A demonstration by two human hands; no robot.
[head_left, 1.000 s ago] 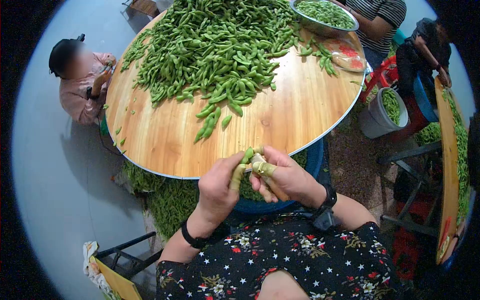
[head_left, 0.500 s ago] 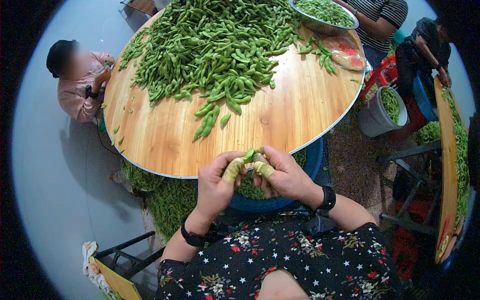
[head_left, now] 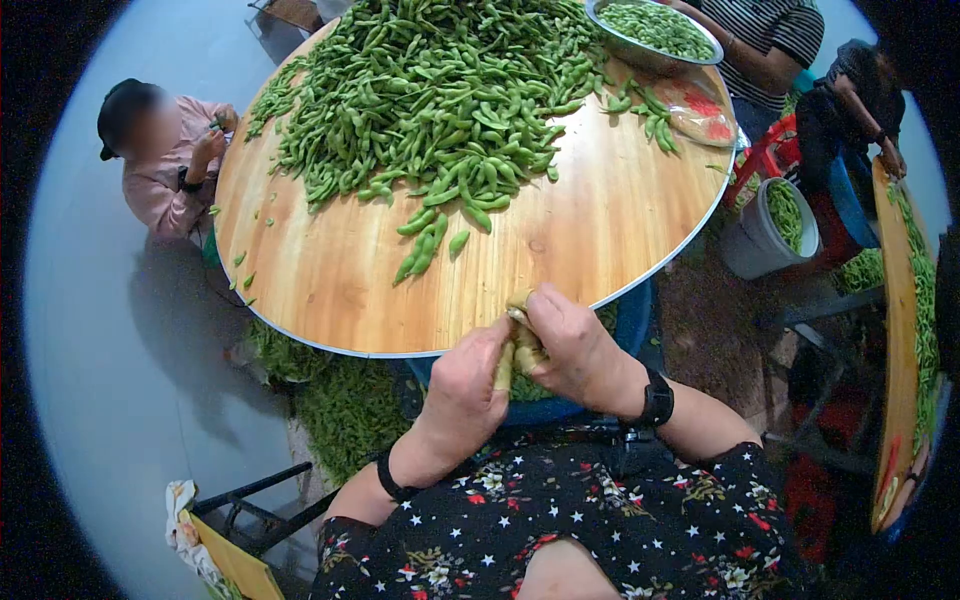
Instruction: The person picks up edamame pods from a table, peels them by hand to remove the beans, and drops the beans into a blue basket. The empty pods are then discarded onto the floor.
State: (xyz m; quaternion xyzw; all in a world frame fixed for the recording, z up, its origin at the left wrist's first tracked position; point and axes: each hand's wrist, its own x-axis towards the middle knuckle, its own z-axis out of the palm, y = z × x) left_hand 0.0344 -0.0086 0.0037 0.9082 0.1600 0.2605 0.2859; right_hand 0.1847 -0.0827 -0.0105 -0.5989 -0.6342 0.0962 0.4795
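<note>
My left hand (head_left: 462, 378) and my right hand (head_left: 580, 345) meet in front of me at the near edge of the round wooden table. Both are closed, fingertips pressed together, with yellowish coverings on thumbs and fingers. The edamame pod pinched between them half a second ago is now almost wholly hidden by the fingers. Just beyond the hands, a few loose edamame pods (head_left: 421, 252) lie on the wood. Behind them spreads a large heap of green edamame pods (head_left: 430, 110).
The round table (head_left: 600, 225) has a metal basin (head_left: 655, 35) of shelled beans and a plastic bag (head_left: 697, 112) at far right. A blue tub (head_left: 632, 325) stands under the near edge. A white bucket (head_left: 768, 230) holds pods. Other people sit left and right.
My hands have drawn together, the left moving right and turning inward. The green pod that showed between the fingertips is now covered. The person at left has raised a hand slightly.
</note>
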